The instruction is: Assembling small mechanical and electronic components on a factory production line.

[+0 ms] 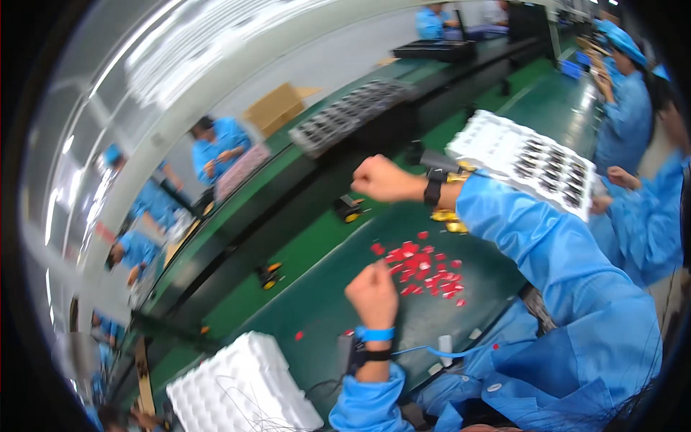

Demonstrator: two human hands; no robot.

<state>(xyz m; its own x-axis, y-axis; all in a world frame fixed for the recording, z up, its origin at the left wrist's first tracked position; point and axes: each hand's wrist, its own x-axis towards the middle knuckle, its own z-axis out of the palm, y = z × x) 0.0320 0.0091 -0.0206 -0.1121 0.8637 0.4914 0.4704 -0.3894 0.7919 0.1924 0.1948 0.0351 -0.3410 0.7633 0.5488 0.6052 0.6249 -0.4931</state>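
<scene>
The two bare hands are well apart. The left hand is just beside a scatter of small red pieces on the green worktop, its fingers curled together toward them; I cannot tell whether they grip one. The right hand is above and beyond the pile, its arm reaching across from the right, fingers folded in; whether it holds anything cannot be told.

The red pieces lie loosely heaped, with pale marks among them too blurred to read. One stray red piece lies off to the left. Yellow parts sit by the right wrist, which wears a black band. A blue strap circles the left wrist, and a blue cord runs to the right of it.

A white tray stands at lower left; another, a filled tray, carries rows of dark pieces at upper right. Black-and-yellow parts lie on the green belt beyond. Any print on the cardboard box is too small to make out.
</scene>
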